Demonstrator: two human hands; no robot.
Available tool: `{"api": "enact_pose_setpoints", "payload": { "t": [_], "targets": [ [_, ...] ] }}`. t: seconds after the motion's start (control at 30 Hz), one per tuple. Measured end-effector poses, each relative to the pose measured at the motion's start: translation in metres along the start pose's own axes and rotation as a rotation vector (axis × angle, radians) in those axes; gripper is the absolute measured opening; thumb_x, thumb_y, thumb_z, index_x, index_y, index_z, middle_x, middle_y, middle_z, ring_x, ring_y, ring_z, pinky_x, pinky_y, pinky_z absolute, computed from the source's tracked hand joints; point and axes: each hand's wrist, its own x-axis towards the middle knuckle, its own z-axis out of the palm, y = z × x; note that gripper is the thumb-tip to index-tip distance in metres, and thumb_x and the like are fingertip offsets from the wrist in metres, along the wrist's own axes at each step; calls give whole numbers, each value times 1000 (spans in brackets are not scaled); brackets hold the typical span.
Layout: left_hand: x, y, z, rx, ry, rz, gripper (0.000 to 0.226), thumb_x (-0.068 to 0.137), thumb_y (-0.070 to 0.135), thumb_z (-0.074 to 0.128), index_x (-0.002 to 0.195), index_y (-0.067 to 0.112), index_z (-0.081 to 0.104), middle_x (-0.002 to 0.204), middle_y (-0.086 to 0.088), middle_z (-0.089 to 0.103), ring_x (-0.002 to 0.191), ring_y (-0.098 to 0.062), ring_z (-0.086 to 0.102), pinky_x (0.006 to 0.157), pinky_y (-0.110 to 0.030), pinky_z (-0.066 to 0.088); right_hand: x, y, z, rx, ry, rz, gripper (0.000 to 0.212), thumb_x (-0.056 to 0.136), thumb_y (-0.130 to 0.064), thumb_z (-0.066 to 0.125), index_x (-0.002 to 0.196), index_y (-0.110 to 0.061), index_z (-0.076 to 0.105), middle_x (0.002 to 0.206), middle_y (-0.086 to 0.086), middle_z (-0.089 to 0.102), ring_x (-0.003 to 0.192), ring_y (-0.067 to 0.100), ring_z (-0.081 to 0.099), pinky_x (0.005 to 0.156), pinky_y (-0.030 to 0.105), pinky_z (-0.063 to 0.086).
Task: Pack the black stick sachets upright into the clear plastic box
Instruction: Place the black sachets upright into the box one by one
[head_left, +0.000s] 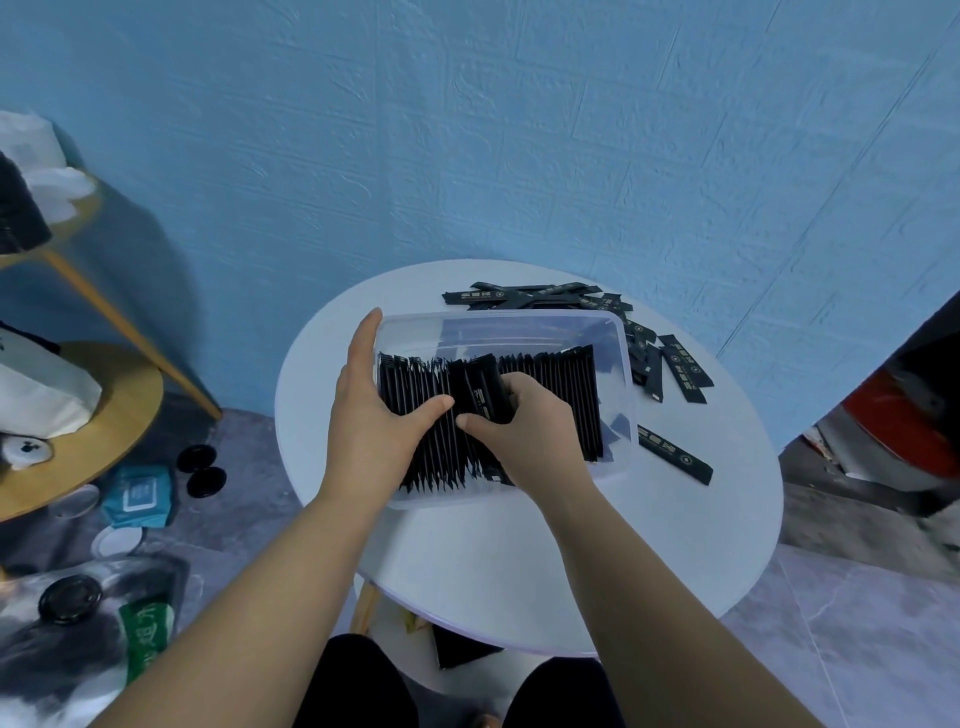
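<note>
Black sachets stand packed in the box; left hand, fingers spread, props the row while right hand pinches a bundle in.

Box — clear, smooth plastic with a soft sheen. Sachets — black matt film, gold print. Table — smooth, matt white top. Wall — blue, rough brick-embossed surface. Shelf — wood-coloured.
</note>
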Motion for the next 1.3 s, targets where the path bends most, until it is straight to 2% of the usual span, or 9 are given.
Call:
{"api": "enact_pose_setpoints", "payload": {
  "t": [0.17,0.33,0.43,0.5,0.7,0.83,0.93,1.1,1.3],
  "targets": [
    [1,-1,1,1,-7,7,95,73,18,81,145,37,23,134,33,25,136,-3,28,114,-33,28,-1,-1,-8,58,-61,6,24,84,-19,65,107,-22,60,81,-11,61,73,2,57,66,16,46],
    [-1,0,4,-9,-14,12,95,72,17,81,145,37,23,132,35,24,136,-4,28,114,-36,29,-3,3,-5,80,12,11,24,81,-17,69,102,-22,60,76,-14,58,69,-2,56,64,12,45],
    [-2,0,5,-16,-12,17,95,72,18,81,145,38,23,132,37,25,135,-2,29,113,-37,30,-5,5,-5,111,19,8,23,82,-23,70,102,-22,59,80,-14,59,74,-1,57,67,13,47],
    [-3,0,5,-12,-9,20,94,73,18,80,145,38,23,129,41,22,131,5,26,113,-29,27,-6,5,-8,127,-31,4,21,84,-25,68,102,-24,58,84,-12,61,78,2,59,70,17,50],
    [-3,-1,6,-3,-7,23,94,73,18,80,145,38,23,123,46,18,125,12,22,106,-18,22,-6,4,-17,140,-127,20,29,83,-15,68,109,-24,59,87,-5,66,79,7,64,72,26,57],
    [-3,-2,6,-24,-6,12,95,72,17,81,144,40,23,127,40,23,127,10,24,109,-23,25,-3,2,-10,195,-33,39,27,79,-17,73,101,-26,61,83,-4,66,74,6,64,64,17,53],
    [-3,-2,6,-33,-1,10,95,72,17,81,144,41,23,133,33,27,128,8,25,110,-24,26,-5,2,-8,176,-35,26,25,78,-21,74,101,-25,62,83,-7,66,74,2,62,62,12,49],
    [-3,0,6,-4,-5,20,95,73,19,80,145,39,22,133,31,26,124,11,24,104,-18,24,-7,10,-14,198,-45,48,23,82,-15,69,101,-25,62,88,-4,69,80,7,66,66,14,52],
    [-4,0,6,-14,-7,-1,95,73,18,80,145,40,22,132,30,28,126,9,26,109,-24,27,-8,9,-11,135,-32,6,20,84,-22,69,101,-28,60,83,-9,66,76,2,63,64,12,50]
  ]
}}
